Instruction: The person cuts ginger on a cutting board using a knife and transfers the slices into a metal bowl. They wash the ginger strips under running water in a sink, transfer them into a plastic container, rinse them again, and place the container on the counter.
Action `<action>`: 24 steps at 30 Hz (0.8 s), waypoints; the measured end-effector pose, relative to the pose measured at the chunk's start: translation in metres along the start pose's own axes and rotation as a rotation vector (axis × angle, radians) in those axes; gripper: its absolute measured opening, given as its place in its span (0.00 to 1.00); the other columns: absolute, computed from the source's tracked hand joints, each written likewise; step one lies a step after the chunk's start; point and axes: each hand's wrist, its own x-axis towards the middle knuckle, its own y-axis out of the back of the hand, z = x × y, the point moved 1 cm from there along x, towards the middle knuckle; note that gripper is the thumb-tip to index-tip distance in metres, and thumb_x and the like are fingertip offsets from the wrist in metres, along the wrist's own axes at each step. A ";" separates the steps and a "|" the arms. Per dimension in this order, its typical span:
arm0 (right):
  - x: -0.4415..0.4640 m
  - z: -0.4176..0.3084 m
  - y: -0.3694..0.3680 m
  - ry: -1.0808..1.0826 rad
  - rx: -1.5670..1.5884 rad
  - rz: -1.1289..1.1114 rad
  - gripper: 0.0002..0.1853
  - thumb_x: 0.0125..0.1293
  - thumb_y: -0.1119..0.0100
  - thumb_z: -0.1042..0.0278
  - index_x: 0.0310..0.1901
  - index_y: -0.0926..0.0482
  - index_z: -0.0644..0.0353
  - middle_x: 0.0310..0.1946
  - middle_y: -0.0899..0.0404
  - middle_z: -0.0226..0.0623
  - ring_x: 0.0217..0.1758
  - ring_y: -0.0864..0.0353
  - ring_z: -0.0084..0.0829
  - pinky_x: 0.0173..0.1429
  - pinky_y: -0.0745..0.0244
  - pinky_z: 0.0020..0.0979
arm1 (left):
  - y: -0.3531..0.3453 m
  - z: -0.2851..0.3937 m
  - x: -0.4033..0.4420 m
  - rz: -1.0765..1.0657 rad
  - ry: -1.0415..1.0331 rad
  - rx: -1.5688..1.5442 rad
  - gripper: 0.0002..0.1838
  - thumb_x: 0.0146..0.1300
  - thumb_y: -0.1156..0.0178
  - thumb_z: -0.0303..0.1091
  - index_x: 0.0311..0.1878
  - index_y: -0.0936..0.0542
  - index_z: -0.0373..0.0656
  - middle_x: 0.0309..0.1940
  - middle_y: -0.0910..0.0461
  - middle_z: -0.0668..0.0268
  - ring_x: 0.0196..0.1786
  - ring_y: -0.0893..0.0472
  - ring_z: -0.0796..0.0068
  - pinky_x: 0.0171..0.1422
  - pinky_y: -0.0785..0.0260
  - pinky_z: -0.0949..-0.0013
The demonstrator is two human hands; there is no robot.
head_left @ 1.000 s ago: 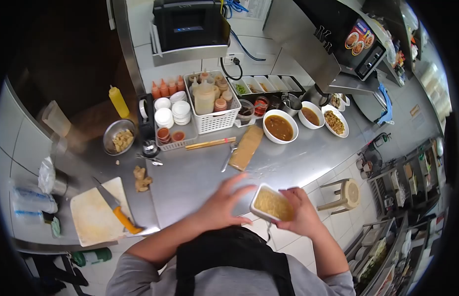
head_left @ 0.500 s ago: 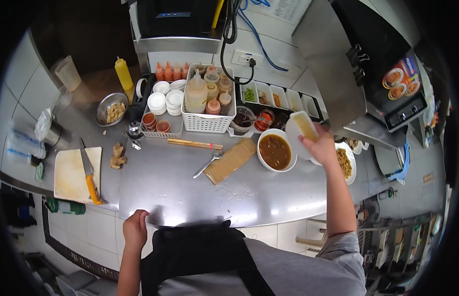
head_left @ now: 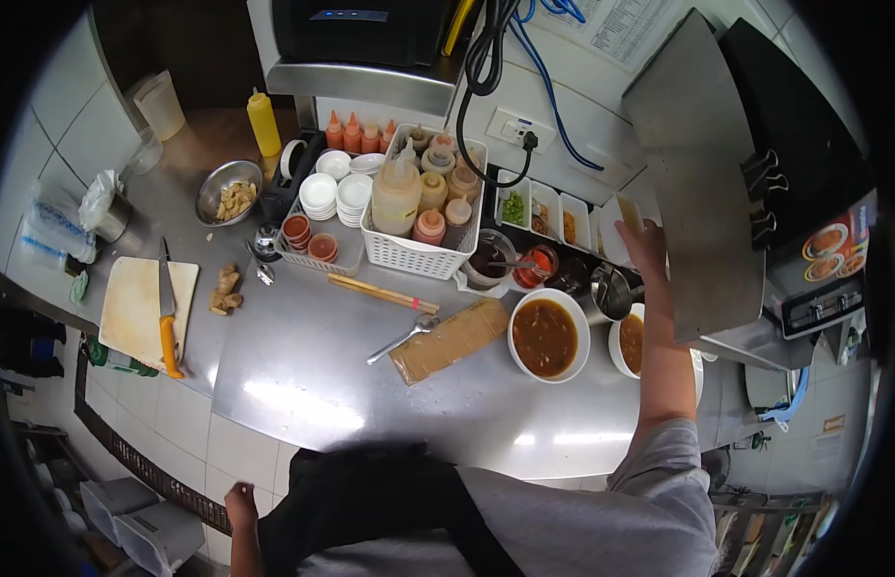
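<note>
My right hand (head_left: 643, 246) grips a white rectangular container (head_left: 617, 231) with pale yellow contents, at the right end of the row of white tubs (head_left: 544, 213). The forearm passes over a white bowl of brown soup (head_left: 632, 344). A larger bowl of brown soup (head_left: 544, 337) stands to its left. Low at the left, away from the counter, hangs my left hand (head_left: 241, 504), its fingers curled in and nothing visible in them. Between the hands lie a flat brown packet (head_left: 451, 340) and a spoon (head_left: 405, 338).
A knife (head_left: 166, 317) lies on a white cutting board (head_left: 130, 306), with ginger (head_left: 225, 290) beside it. A basket of sauce bottles (head_left: 420, 256) stands at the back. A metal panel (head_left: 702, 192) overhangs the right side, close to my right arm.
The right hand has carried the container from in front of my body to the tub row at the back right. My left hand has dropped down and left, its fingers now curled.
</note>
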 end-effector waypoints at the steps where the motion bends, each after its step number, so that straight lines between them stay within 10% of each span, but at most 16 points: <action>1: -0.004 -0.020 0.007 -0.009 0.032 -0.040 0.38 0.52 0.33 0.39 0.48 0.19 0.73 0.41 0.17 0.58 0.46 0.15 0.51 0.53 0.23 0.43 | -0.009 -0.025 -0.011 -0.001 -0.019 0.039 0.11 0.63 0.37 0.37 0.34 0.16 0.37 0.25 0.19 0.48 0.30 0.17 0.52 0.34 0.29 0.55; 7: 0.033 0.009 -0.055 -0.177 -0.115 -0.138 0.43 0.51 0.37 0.33 0.50 0.22 0.73 0.52 0.22 0.63 0.58 0.22 0.54 0.62 0.27 0.44 | 0.005 -0.073 -0.055 -0.126 -0.045 0.127 0.13 0.64 0.41 0.36 0.32 0.16 0.36 0.25 0.18 0.49 0.29 0.17 0.53 0.36 0.27 0.56; 9: 0.037 0.016 -0.070 -0.185 -0.123 -0.119 0.43 0.51 0.36 0.33 0.50 0.21 0.73 0.51 0.22 0.63 0.57 0.22 0.55 0.62 0.27 0.45 | 0.021 -0.044 -0.059 -0.105 0.249 -0.005 0.14 0.65 0.42 0.36 0.31 0.16 0.35 0.24 0.17 0.52 0.28 0.17 0.57 0.35 0.28 0.57; 24: 0.040 -0.010 -0.063 -0.163 -0.046 -0.194 0.43 0.51 0.36 0.34 0.49 0.20 0.75 0.50 0.21 0.66 0.56 0.21 0.55 0.61 0.27 0.44 | 0.015 0.006 -0.010 -0.128 0.120 0.100 0.11 0.66 0.40 0.37 0.36 0.14 0.40 0.22 0.18 0.53 0.24 0.20 0.60 0.32 0.31 0.59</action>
